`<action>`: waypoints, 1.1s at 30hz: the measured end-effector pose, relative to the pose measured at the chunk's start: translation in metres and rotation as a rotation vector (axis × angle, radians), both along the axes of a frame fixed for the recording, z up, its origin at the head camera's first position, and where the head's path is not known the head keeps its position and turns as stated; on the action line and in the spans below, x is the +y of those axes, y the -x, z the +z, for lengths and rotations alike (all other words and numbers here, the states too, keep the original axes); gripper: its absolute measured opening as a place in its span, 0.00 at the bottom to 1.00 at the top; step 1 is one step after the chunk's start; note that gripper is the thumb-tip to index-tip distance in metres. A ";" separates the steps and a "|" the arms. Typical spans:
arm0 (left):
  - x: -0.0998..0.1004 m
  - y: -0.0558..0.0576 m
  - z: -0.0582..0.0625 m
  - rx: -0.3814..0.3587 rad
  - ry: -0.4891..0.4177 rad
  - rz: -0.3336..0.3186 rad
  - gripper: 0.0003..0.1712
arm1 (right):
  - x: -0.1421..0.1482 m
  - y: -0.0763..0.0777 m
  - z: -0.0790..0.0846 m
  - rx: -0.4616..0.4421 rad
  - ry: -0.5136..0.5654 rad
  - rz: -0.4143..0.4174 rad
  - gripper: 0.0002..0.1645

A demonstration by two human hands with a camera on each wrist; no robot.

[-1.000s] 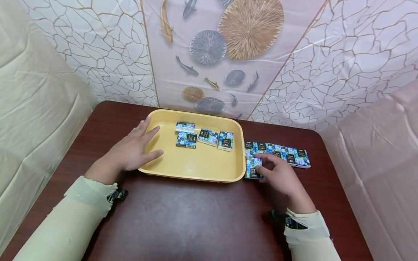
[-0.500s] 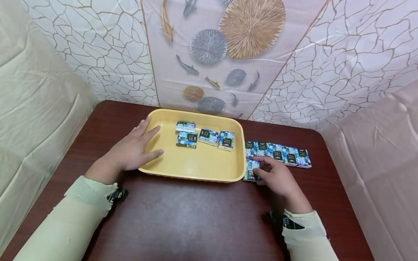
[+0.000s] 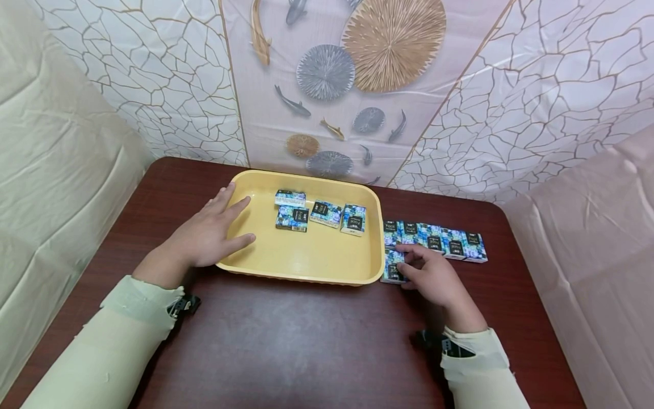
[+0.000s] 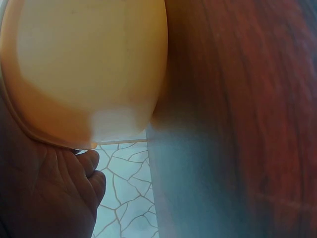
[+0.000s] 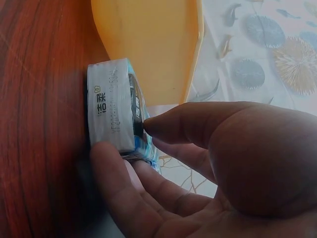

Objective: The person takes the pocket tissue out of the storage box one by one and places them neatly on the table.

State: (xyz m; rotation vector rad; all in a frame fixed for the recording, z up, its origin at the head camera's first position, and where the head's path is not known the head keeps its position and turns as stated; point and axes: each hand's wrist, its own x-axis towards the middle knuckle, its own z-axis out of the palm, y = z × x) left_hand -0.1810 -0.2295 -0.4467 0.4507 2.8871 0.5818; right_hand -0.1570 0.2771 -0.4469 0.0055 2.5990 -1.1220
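Observation:
With fingers spread, my left hand [image 3: 206,236] rests over the left rim of a yellow plastic tray [image 3: 301,267]. In the left wrist view the fingers [image 4: 89,173] lie against the tray's outer wall [image 4: 99,59]. My right hand [image 3: 436,278] holds a blue floral tissue pack [image 3: 391,267] flat on the table, close beside the tray's right side. The right wrist view shows the thumb on the pack's printed face and fingers at its edge; its white end [image 5: 109,109] faces the camera. Several matching tissue packs [image 3: 325,213] lie inside the tray.
A row of several more tissue packs [image 3: 452,244] lies right of the tray, behind my right hand. The dark red wooden table [image 3: 286,341] backs onto a patterned cloth wall [image 3: 327,125], with plain cloth at both sides.
My right hand has slid the tissue pack slightly left and towards me, then stayed nearly still over the last half second. The left hand and the tray have not visibly moved.

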 end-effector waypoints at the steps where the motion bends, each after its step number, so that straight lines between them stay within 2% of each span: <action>1: 0.000 0.000 0.000 0.001 0.002 0.000 0.54 | 0.000 0.000 0.000 -0.001 0.002 -0.001 0.28; 7: 0.000 0.000 0.000 0.004 -0.008 -0.002 0.53 | 0.001 0.000 0.003 0.003 0.004 0.004 0.28; 11: -0.001 0.000 0.000 0.008 -0.010 -0.005 0.53 | 0.002 -0.002 0.010 0.014 -0.038 0.008 0.28; 18: -0.001 -0.001 0.001 0.005 -0.009 -0.013 0.54 | 0.002 -0.002 0.025 0.107 -0.119 0.020 0.31; 25: 0.000 0.000 0.001 0.010 -0.011 -0.012 0.53 | -0.013 -0.001 0.049 0.133 -0.165 0.045 0.32; 33: 0.000 0.001 -0.001 0.001 -0.007 -0.004 0.53 | -0.034 0.016 0.078 0.207 -0.206 0.149 0.28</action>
